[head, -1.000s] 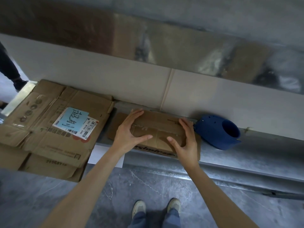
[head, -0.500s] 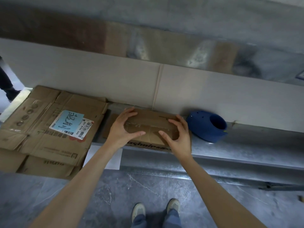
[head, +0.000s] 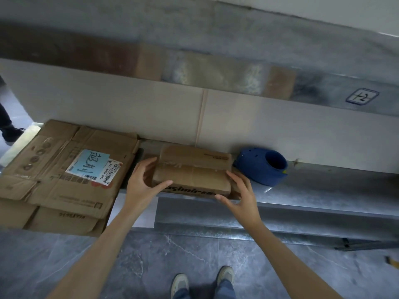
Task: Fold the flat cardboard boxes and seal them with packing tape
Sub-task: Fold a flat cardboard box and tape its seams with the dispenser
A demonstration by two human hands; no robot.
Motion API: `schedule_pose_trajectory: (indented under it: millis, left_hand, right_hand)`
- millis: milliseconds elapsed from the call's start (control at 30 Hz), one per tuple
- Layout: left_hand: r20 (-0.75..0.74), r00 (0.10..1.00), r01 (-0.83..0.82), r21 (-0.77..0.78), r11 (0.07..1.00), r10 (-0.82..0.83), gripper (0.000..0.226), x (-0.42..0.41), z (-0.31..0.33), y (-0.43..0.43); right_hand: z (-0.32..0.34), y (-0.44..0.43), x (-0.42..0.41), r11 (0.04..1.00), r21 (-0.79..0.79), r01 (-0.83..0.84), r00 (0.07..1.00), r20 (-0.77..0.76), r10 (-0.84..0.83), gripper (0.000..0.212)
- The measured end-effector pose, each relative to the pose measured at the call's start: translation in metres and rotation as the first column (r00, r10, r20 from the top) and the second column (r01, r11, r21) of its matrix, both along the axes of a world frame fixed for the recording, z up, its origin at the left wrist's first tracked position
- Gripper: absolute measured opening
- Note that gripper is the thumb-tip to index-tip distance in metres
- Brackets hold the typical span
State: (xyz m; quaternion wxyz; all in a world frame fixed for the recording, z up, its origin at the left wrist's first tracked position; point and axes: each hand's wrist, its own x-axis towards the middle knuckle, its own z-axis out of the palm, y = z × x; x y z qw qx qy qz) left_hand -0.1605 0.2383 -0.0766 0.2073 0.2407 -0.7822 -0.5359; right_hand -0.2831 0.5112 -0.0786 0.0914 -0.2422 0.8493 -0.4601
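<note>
A small brown cardboard box with its top flaps down lies on the metal ledge, printed lettering along its front edge. My left hand holds its left end, fingers along the side and thumb laid over the front top corner. My right hand is at the box's right end with fingers spread and straight, fingertips at the corner, thumb by the front lower edge. A blue tape dispenser rests on the ledge just right of the box. Flat cardboard boxes are stacked to the left.
A large pale cardboard sheet stands against the wall behind the ledge. Another person's shoe shows at the far left. My own shoes stand on the grey marbled floor below the ledge.
Both hands have slid from the top of the small box out to its ends. My right hand has moved right and opened its fingers at the corner.
</note>
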Motion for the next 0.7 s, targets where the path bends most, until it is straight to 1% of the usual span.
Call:
schedule_pose_trajectory:
  millis: [100,200,300,400,467,500,600,700]
  left_hand:
    - [0.046,0.999,-0.01,0.043,0.999,0.008,0.075,0.006,-0.005,0.002]
    - [0.066,0.997,-0.035,0.06,0.998,0.031,0.062,0.009,-0.005,0.006]
    - [0.048,0.992,-0.122,0.061,0.991,0.119,0.047,0.007,0.007,0.008]
    - [-0.047,0.987,-0.148,0.075,0.986,0.151,0.039,0.004,0.025,0.002]
    - [-0.078,0.991,-0.1,0.096,0.99,0.107,0.041,0.003,0.037,-0.003]
    - [-0.073,0.995,-0.064,0.095,0.993,0.071,0.043,0.002,0.043,-0.004]
    - [0.012,0.999,0.048,0.064,0.997,-0.049,0.052,0.001,0.055,-0.011]
    - [0.09,0.988,0.121,0.059,0.991,-0.126,0.067,0.001,0.064,-0.02]
  right_hand:
    - [0.0,0.0,0.004,1.0,0.023,-0.019,1.0,0.019,0.018,0.074]
    - [0.0,-0.002,0.005,0.999,0.034,-0.01,1.0,-0.009,0.01,0.071]
    - [0.01,-0.01,0.007,0.995,-0.069,0.071,0.997,0.003,-0.071,0.065]
    - [0.034,-0.022,0.003,0.965,-0.188,0.182,0.983,0.046,-0.176,0.064]
    - [0.051,-0.029,-0.003,0.95,-0.183,0.254,0.967,0.049,-0.249,0.062]
    - [0.058,-0.032,-0.005,0.943,-0.162,0.29,0.957,0.038,-0.287,0.057]
    - [0.07,-0.035,-0.011,0.933,-0.083,0.351,0.934,-0.033,-0.355,0.042]
    - [0.072,-0.035,-0.014,0.929,-0.093,0.358,0.93,-0.047,-0.364,0.034]
